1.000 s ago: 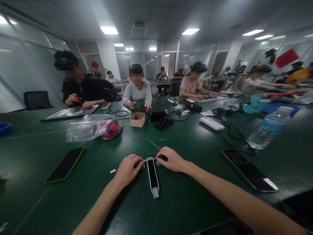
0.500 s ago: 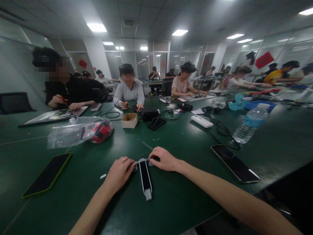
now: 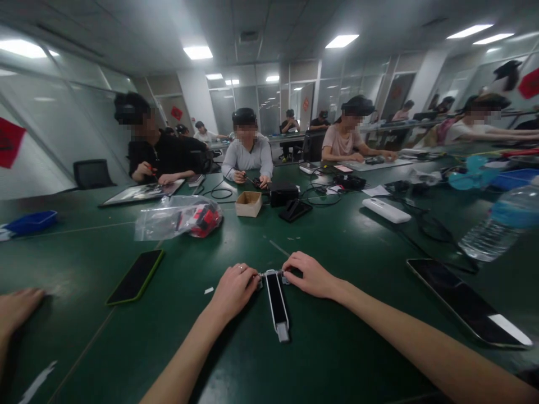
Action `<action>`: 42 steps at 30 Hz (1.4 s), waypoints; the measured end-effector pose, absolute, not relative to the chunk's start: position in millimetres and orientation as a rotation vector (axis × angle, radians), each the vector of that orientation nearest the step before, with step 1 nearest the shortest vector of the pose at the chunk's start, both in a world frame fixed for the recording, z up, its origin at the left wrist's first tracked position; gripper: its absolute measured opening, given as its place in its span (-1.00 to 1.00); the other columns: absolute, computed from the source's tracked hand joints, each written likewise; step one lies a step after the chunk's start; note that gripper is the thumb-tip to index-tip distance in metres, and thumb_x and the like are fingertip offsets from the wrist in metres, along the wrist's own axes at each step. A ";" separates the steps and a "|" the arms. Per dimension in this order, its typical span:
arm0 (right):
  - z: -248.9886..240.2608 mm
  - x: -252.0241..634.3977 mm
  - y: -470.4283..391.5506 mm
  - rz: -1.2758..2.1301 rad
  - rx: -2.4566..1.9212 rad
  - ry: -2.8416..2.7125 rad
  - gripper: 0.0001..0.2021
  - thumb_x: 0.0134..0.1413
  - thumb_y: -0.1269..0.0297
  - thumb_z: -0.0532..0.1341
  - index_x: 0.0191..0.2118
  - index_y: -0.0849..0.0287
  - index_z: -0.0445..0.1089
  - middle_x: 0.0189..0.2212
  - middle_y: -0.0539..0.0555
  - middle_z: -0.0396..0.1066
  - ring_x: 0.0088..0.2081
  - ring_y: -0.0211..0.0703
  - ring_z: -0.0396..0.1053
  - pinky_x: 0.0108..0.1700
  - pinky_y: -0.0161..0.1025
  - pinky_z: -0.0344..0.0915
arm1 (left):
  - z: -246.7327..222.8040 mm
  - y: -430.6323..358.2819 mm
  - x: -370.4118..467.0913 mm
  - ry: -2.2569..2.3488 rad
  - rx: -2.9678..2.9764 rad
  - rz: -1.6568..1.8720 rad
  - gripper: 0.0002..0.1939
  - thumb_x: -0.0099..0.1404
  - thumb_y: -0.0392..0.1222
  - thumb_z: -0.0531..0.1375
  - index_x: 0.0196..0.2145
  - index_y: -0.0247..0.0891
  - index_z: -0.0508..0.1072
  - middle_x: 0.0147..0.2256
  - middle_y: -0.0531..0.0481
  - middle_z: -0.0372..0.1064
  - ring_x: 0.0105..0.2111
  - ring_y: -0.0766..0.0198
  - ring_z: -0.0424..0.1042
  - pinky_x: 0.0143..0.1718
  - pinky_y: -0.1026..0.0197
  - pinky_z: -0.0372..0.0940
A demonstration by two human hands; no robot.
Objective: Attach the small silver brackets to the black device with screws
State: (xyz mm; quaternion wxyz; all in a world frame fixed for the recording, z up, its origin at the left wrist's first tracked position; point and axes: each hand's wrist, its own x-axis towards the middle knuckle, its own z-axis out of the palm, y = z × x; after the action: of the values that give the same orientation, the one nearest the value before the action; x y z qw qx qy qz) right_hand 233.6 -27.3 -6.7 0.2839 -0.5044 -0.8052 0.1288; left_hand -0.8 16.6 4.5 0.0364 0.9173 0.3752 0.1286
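Observation:
A long narrow device (image 3: 277, 300) with a dark top, a white rim and a pale grey block at its near end lies on the green table. My left hand (image 3: 237, 289) is closed on a small grey metallic part sticking out at the left of the device's far end. On the opposite side, my right hand (image 3: 309, 275) pinches a similar small part (image 3: 286, 279). Fingers partly cover both parts, so their exact kind cannot be told. A scrap of white paper (image 3: 209, 290) lies left of my left hand.
A green-cased phone (image 3: 135, 276) lies left, a larger phone (image 3: 467, 303) right, near a water bottle (image 3: 499, 224). Ahead are a plastic bag (image 3: 179, 217), an open box (image 3: 248, 204) and a white power bank (image 3: 386, 210). Another person's hand (image 3: 19, 308) rests at far left. Co-workers sit opposite.
The view has turned left, so everything appears shifted right, and another person's hand now shows at the left edge. Both my hands keep their places at the device's far end.

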 end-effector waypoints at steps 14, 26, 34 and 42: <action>-5.8 232.9 -28.5 0.396 -1.376 -2.158 -0.82 0.17 0.22 0.10 -0.25 0.16 0.40 -0.30 0.07 0.37 -0.24 -0.16 0.28 -0.20 -0.16 0.26 | 9.2 11.7 -2.2 1.163 2.784 0.420 -0.78 0.36 -0.18 0.01 -0.23 -0.24 0.44 -0.27 -0.06 0.40 -0.26 0.22 0.34 -0.20 0.19 0.20; -7.2 233.2 -27.4 0.441 -1.384 -2.143 -0.82 0.17 0.20 0.10 -0.24 0.14 0.40 -0.29 0.06 0.36 -0.23 -0.16 0.28 -0.19 -0.17 0.26 | 4.5 13.4 -2.1 1.158 2.607 0.520 -0.86 0.30 -0.24 0.09 -0.25 -0.24 0.44 -0.32 -0.01 0.38 -0.30 0.24 0.35 -0.27 0.23 0.22; -5.6 232.8 -28.2 0.448 -1.384 -2.158 -0.79 0.18 0.19 0.08 -0.24 0.15 0.40 -0.28 0.09 0.36 -0.23 -0.15 0.28 -0.20 -0.15 0.27 | 5.7 11.8 -0.9 1.169 2.509 0.599 -0.88 0.25 -0.21 0.13 -0.29 -0.24 0.45 -0.37 0.01 0.39 -0.36 0.26 0.35 -0.33 0.25 0.20; -5.7 232.9 -28.2 0.426 -1.366 -2.165 -0.79 0.18 0.19 0.08 -0.23 0.14 0.41 -0.29 0.09 0.37 -0.23 -0.14 0.28 -0.19 -0.14 0.26 | 4.5 13.2 -2.0 1.168 2.489 0.614 -0.86 0.26 -0.22 0.12 -0.27 -0.24 0.46 -0.36 0.01 0.41 -0.35 0.25 0.35 -0.32 0.25 0.20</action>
State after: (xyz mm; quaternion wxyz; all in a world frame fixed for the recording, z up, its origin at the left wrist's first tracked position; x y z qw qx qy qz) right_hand 232.9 -28.2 -5.7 0.2700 -0.5067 -0.8033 0.1580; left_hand -2.0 13.2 4.5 0.1616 0.8719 0.4091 0.2150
